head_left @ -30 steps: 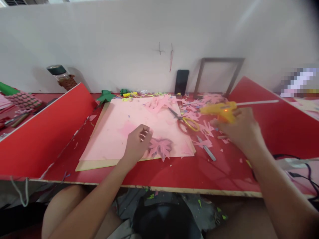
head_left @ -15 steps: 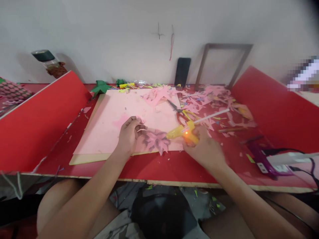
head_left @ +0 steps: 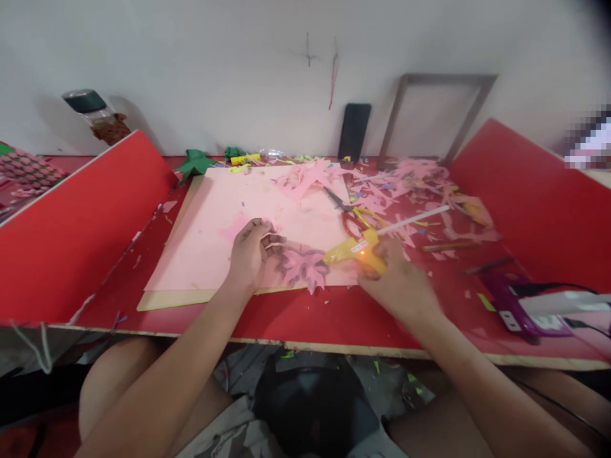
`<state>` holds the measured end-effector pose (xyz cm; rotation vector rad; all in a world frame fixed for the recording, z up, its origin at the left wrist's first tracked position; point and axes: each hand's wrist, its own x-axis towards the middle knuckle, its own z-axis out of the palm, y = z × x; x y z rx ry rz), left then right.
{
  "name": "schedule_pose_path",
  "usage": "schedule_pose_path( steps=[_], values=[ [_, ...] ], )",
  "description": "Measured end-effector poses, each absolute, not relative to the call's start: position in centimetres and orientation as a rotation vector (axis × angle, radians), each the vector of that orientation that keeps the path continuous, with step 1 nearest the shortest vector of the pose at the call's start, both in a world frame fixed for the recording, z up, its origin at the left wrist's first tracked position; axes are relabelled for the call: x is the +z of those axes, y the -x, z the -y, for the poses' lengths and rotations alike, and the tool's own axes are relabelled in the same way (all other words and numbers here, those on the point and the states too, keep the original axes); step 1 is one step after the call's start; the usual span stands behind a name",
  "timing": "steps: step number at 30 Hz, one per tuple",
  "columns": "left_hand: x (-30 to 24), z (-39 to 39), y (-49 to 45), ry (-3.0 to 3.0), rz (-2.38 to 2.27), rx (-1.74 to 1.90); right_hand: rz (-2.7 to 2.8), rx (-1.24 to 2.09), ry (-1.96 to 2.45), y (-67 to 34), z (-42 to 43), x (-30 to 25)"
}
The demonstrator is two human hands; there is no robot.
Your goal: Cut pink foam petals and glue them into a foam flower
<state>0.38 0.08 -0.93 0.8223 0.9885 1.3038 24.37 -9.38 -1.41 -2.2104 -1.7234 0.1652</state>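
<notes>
My right hand (head_left: 398, 283) is wrapped round a yellow glue gun (head_left: 356, 251) with its orange light on and a white glue stick poking out behind. The nozzle points left at a pink cut-paper leaf (head_left: 305, 267) lying on the near edge of a large pink sheet (head_left: 229, 222). My left hand (head_left: 251, 254) has its fingers curled and pinches the leaf's left edge, pressing it to the sheet.
Scissors with yellow and red handles (head_left: 351, 213) lie just behind the gun. Pink paper scraps (head_left: 410, 184) cover the back right. Red dividers (head_left: 81, 222) flank the red table. A phone (head_left: 354, 132) and a grey frame (head_left: 443, 114) lean on the wall. A purple power strip (head_left: 518, 305) sits right.
My right hand has carried the glue gun from the right side down and left to the pink leaf. My left hand has stayed on the leaf.
</notes>
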Motion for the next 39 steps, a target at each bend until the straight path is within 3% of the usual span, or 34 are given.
schedule_pose_path(
  steps=[12,21,39],
  values=[
    [-1.4,-0.4,-0.4,-0.867,-0.907,1.309,1.715,0.050,2.198,-25.7,9.6,0.1],
    [-1.5,-0.4,-0.5,-0.840,-0.822,1.342,1.670,0.206,1.992,-22.2,8.4,-0.6],
    [-1.7,-0.5,-0.3,-0.787,-0.797,1.389,1.789,0.167,1.953,-21.2,8.0,-1.5]
  ],
)
